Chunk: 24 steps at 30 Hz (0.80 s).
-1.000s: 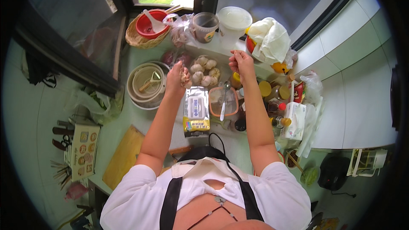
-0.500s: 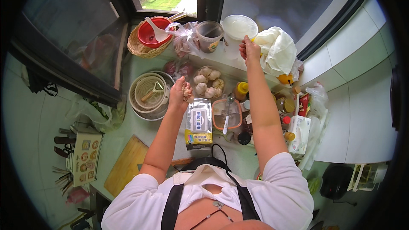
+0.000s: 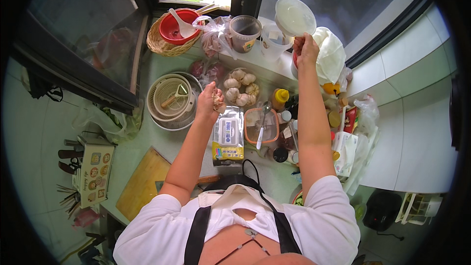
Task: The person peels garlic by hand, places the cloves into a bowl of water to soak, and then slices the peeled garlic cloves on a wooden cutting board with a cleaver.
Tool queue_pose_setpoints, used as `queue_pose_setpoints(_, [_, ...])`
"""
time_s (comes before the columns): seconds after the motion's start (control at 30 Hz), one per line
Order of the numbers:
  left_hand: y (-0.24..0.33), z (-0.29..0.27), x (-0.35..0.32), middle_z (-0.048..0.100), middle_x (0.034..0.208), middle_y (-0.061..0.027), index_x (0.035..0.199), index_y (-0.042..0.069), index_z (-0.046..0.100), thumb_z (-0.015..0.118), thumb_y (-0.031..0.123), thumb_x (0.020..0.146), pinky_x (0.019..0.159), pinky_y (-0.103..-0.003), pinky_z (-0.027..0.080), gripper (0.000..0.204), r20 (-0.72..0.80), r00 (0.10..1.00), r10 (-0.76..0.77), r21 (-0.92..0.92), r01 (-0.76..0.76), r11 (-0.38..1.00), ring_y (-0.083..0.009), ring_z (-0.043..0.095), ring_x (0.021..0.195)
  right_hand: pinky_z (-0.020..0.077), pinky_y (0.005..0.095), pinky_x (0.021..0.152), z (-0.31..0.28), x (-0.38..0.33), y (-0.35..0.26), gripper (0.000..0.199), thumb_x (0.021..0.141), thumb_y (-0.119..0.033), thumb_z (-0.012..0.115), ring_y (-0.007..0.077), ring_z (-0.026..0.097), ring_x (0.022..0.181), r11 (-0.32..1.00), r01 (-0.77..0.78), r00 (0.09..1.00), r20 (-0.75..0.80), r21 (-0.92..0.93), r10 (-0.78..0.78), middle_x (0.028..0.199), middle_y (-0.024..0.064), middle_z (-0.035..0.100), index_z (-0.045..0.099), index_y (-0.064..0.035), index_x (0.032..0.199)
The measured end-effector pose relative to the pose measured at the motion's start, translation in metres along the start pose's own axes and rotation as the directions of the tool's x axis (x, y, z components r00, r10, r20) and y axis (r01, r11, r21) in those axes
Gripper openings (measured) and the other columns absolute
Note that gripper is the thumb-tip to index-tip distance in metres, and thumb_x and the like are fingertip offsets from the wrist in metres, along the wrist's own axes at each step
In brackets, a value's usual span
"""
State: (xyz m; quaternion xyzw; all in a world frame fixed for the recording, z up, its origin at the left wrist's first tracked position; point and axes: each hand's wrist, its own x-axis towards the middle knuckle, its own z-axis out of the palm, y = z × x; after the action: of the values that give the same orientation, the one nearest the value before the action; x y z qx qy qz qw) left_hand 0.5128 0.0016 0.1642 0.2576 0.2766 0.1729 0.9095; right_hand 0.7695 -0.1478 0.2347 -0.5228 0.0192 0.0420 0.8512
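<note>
My right hand [image 3: 306, 50] grips the edge of a round translucent white lid [image 3: 295, 16]. It holds the lid tilted up, above and right of a clear plastic tub [image 3: 274, 43] on the window ledge. The tub's top is uncovered. My left hand [image 3: 208, 102] is closed around a small clump of pale, papery garlic [image 3: 219, 104]; whether it is cloves or skins I cannot tell. This hand hovers over the counter between a nest of strainer bowls [image 3: 170, 99] and a group of whole garlic bulbs [image 3: 232, 83].
Before me lie a wipes pack [image 3: 228, 137] and an orange-rimmed container [image 3: 261, 126] with a spoon. Bottles [image 3: 280, 99] crowd the right. Along the ledge stand a red bowl [image 3: 171, 29] in a basket, a brown-filled tub [image 3: 245, 33] and a white bag [image 3: 329, 55]. A cutting board [image 3: 143, 184] lies left.
My right hand has moved right and lifted the lid off the clear tub, uncovering its opening. The left hand stays nearly in place, still closed on the garlic.
</note>
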Motion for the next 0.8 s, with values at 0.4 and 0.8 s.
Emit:
queue_pose_setpoints(0.4, [0.001,-0.004,0.002,0.041,0.055,-0.0019,0.061,0.013,0.038,0.051,0.025,0.080,0.037,-0.022,0.031,0.026,0.014,1.000,-0.012,-0.009,0.012,1.000,-0.0122,0.042,0.047,0.0469,0.0222,0.048,-0.005,-0.005,0.032,0.018,0.082,-0.025,0.050,0.0099,0.053,0.052,0.978,-0.187,0.977,0.085,-0.097,0.195,0.064,0.0023,0.055,0.051,-0.0066,0.080])
queue_pose_setpoints(0.8, [0.011,-0.015,-0.033,0.042,0.055,-0.0020,0.065,0.012,0.038,0.051,0.025,0.080,0.038,-0.022,0.032,0.023,0.025,0.999,0.037,0.075,-0.039,0.996,-0.0121,0.043,0.047,0.0459,0.0202,0.053,-0.036,-0.146,0.018,0.015,0.084,-0.016,0.048,0.0090,0.054,0.059,0.929,-0.325,0.859,0.357,-0.176,0.368,0.073,0.0013,0.056,0.051,-0.0046,0.093])
